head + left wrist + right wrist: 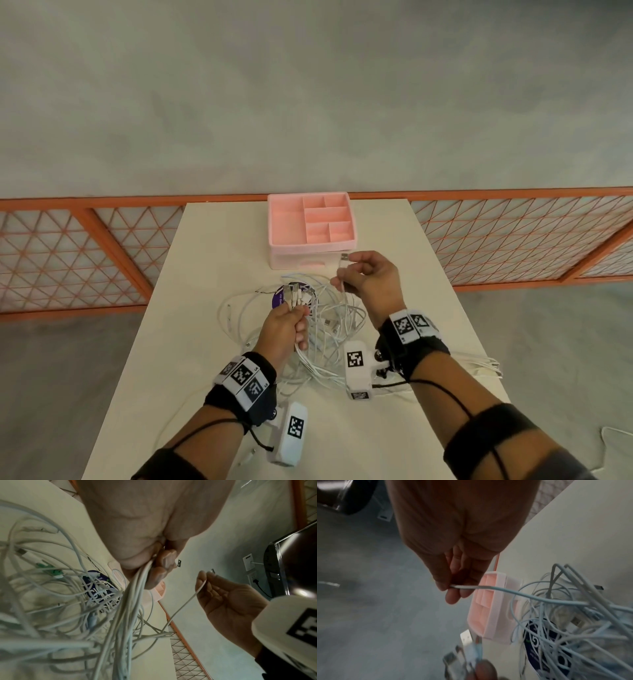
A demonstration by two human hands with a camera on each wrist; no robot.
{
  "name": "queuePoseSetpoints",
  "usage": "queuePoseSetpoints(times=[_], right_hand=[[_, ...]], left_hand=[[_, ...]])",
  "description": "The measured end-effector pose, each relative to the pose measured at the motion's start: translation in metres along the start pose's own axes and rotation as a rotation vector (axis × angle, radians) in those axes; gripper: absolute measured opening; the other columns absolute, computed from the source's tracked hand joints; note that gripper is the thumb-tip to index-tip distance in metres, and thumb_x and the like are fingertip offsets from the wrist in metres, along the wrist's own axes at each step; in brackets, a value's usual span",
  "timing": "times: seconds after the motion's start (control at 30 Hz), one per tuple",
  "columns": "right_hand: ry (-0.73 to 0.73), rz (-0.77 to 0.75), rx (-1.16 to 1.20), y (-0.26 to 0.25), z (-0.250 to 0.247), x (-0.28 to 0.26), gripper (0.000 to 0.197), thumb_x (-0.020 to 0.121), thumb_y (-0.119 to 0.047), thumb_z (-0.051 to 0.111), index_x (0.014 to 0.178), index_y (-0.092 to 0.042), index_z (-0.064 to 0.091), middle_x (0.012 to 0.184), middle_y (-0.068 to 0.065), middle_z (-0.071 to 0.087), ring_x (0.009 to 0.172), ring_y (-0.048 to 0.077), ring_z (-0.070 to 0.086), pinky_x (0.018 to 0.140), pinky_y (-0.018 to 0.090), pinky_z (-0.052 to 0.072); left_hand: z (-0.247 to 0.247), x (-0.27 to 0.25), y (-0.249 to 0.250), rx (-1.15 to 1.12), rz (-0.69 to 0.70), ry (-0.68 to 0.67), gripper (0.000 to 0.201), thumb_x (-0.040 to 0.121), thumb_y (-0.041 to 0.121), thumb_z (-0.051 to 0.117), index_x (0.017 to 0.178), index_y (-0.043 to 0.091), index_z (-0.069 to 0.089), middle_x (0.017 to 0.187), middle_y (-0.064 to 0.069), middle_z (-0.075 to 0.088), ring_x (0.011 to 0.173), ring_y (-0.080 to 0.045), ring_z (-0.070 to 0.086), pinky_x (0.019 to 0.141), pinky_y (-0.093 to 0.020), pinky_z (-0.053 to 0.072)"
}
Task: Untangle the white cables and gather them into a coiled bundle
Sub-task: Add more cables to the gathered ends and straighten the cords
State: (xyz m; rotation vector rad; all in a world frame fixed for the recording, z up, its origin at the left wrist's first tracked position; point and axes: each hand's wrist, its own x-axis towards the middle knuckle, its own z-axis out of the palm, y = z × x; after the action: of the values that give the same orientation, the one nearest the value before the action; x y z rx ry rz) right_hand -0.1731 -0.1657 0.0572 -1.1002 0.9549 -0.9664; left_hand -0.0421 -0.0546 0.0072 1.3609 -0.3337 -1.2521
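Note:
A tangle of white cables (329, 329) lies on the white table (212, 370) in front of me. My left hand (286, 325) grips a bunch of cable ends, their USB plugs (296, 296) sticking up above the fist; the strands (130, 601) hang down from it. My right hand (363, 274) is raised to the right and pinches a single white cable (471, 586) near its USB plug (344, 257). That cable (185, 603) runs down into the tangle.
A pink compartment organizer (310, 226) stands at the table's far end, just behind the cables. A purple round label or pad (279, 298) lies under the tangle. More white cable (483, 368) hangs off the table's right edge. Orange mesh railing (68, 253) runs behind.

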Motion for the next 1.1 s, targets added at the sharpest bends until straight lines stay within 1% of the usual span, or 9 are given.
queuePoseSetpoints(times=[0.17, 0.33, 0.43, 0.5, 0.57, 0.63, 0.77, 0.97, 1.1], right_hand=[[-0.134, 0.041, -0.263, 0.021, 0.021, -0.021, 0.016, 0.081, -0.007, 0.078, 0.080, 0.000, 0.063, 0.064, 0.016, 0.067, 0.056, 0.028, 0.066, 0.060, 0.038, 0.057], [-0.101, -0.017, -0.514, 0.039, 0.036, -0.031, 0.017, 0.084, -0.018, 0.075, 0.075, -0.008, 0.064, 0.064, 0.006, 0.068, 0.053, 0.013, 0.062, 0.056, 0.029, 0.054], [-0.122, -0.008, -0.539, 0.037, 0.043, -0.040, 0.007, 0.090, -0.005, 0.062, 0.084, -0.006, 0.065, 0.063, 0.007, 0.066, 0.047, 0.011, 0.061, 0.048, 0.027, 0.051], [-0.166, -0.016, -0.528, 0.036, 0.043, -0.045, 0.012, 0.092, 0.005, 0.052, 0.094, 0.000, 0.063, 0.064, 0.006, 0.061, 0.043, 0.006, 0.058, 0.043, 0.023, 0.050], [-0.181, -0.055, -0.572, 0.035, 0.043, -0.047, 0.015, 0.092, 0.009, 0.051, 0.098, 0.005, 0.064, 0.067, -0.001, 0.058, 0.044, -0.003, 0.057, 0.044, 0.013, 0.046], [-0.176, -0.044, -0.557, 0.034, 0.041, -0.045, 0.012, 0.091, 0.008, 0.054, 0.094, 0.003, 0.064, 0.063, -0.002, 0.058, 0.043, -0.003, 0.055, 0.045, 0.011, 0.044], [-0.112, -0.041, -0.594, 0.039, 0.036, -0.040, 0.014, 0.088, -0.004, 0.065, 0.077, -0.012, 0.060, 0.059, 0.000, 0.062, 0.047, 0.000, 0.056, 0.051, 0.013, 0.043], [-0.178, -0.067, -0.608, 0.042, 0.033, -0.041, 0.006, 0.089, -0.006, 0.064, 0.084, -0.008, 0.067, 0.065, -0.001, 0.067, 0.054, -0.002, 0.059, 0.055, 0.009, 0.043], [-0.235, -0.063, -0.583, 0.043, 0.029, -0.042, 0.015, 0.089, -0.002, 0.064, 0.083, -0.015, 0.068, 0.063, -0.006, 0.068, 0.058, 0.002, 0.064, 0.062, 0.016, 0.051]], left_hand=[[0.003, 0.003, -0.002, 0.016, 0.027, 0.022, 0.019, 0.103, 0.003, 0.041, 0.089, 0.002, 0.054, 0.052, 0.000, 0.042, 0.041, -0.012, 0.036, 0.043, -0.026, 0.034], [0.005, 0.005, -0.008, -0.009, 0.040, 0.017, 0.019, 0.103, 0.004, 0.038, 0.087, 0.005, 0.047, 0.052, -0.002, 0.042, 0.040, -0.013, 0.035, 0.041, -0.026, 0.034], [0.003, 0.010, -0.012, -0.047, 0.022, 0.019, 0.019, 0.102, 0.010, 0.035, 0.090, 0.005, 0.050, 0.053, -0.001, 0.039, 0.042, -0.014, 0.033, 0.042, -0.027, 0.034], [0.001, 0.013, -0.013, -0.036, 0.028, 0.023, 0.018, 0.100, 0.012, 0.036, 0.093, 0.006, 0.050, 0.054, -0.001, 0.039, 0.043, -0.015, 0.033, 0.043, -0.027, 0.034], [0.001, 0.012, -0.012, 0.006, 0.054, 0.023, 0.016, 0.101, 0.009, 0.038, 0.090, 0.006, 0.049, 0.055, -0.002, 0.038, 0.042, -0.014, 0.034, 0.042, -0.027, 0.034], [0.001, 0.011, -0.012, 0.040, 0.073, 0.011, 0.019, 0.103, 0.008, 0.039, 0.086, 0.007, 0.048, 0.055, -0.002, 0.039, 0.043, -0.013, 0.035, 0.042, -0.028, 0.034], [0.003, 0.009, -0.017, 0.086, 0.101, -0.023, 0.022, 0.106, 0.018, 0.041, 0.088, 0.006, 0.046, 0.057, -0.002, 0.041, 0.043, -0.012, 0.038, 0.043, -0.028, 0.036], [0.002, 0.009, -0.019, 0.147, 0.173, 0.027, 0.031, 0.107, 0.022, 0.042, 0.084, 0.004, 0.049, 0.058, -0.002, 0.040, 0.043, -0.012, 0.039, 0.045, -0.028, 0.036], [0.002, 0.009, -0.019, 0.148, 0.210, 0.041, 0.032, 0.106, 0.022, 0.043, 0.082, 0.002, 0.051, 0.052, 0.001, 0.041, 0.043, -0.012, 0.039, 0.043, -0.028, 0.037]])
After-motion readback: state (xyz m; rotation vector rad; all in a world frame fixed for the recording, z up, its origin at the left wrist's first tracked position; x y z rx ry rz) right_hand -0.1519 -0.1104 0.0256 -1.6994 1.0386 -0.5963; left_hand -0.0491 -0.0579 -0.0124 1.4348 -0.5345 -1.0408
